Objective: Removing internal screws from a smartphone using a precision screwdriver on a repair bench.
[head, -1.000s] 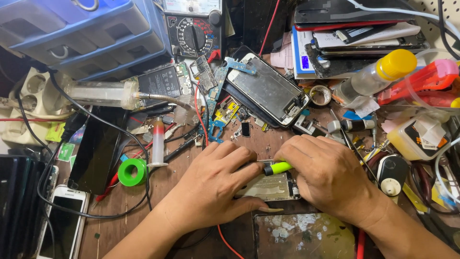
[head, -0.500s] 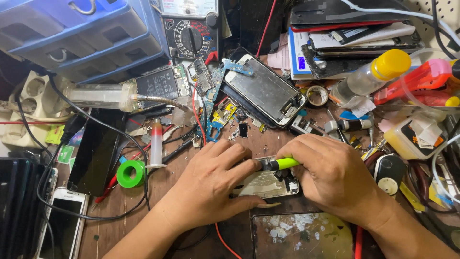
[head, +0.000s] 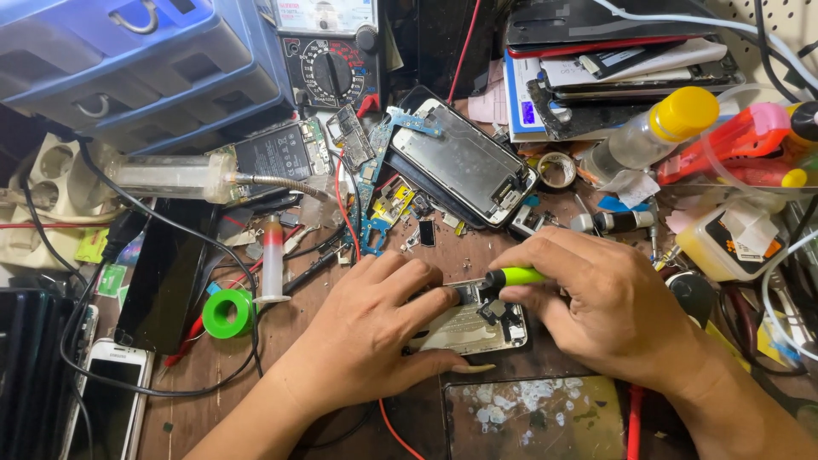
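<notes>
Opened phone: an opened phone [head: 467, 328], its insides showing, lies flat on the wooden bench [head: 281, 341], near the front edge; it is the landmark for everything below.
Left hand: the left hand [head: 371, 328] rests on the opened phone's left end, fingers curled and pressing down on it, thumb along its front edge.
Right hand: the right hand [head: 601, 307] is closed around a screwdriver with a lime-green handle [head: 511, 277], its dark tip down over the opened phone's upper edge, just beside the left fingertips.
Behind the opened phone: a detached phone screen [head: 464, 162] lies slanted, with small circuit boards [head: 375, 179] to its left and a multimeter [head: 328, 64] further back.
Left of the opened phone: a green tape roll [head: 227, 313], a syringe standing upright [head: 271, 260], and a white smartphone [head: 106, 409] at the bench's corner.
Right of the opened phone: a clear bottle with a yellow cap [head: 656, 132].
In front of the opened phone: a scratched glass panel [head: 532, 417].
</notes>
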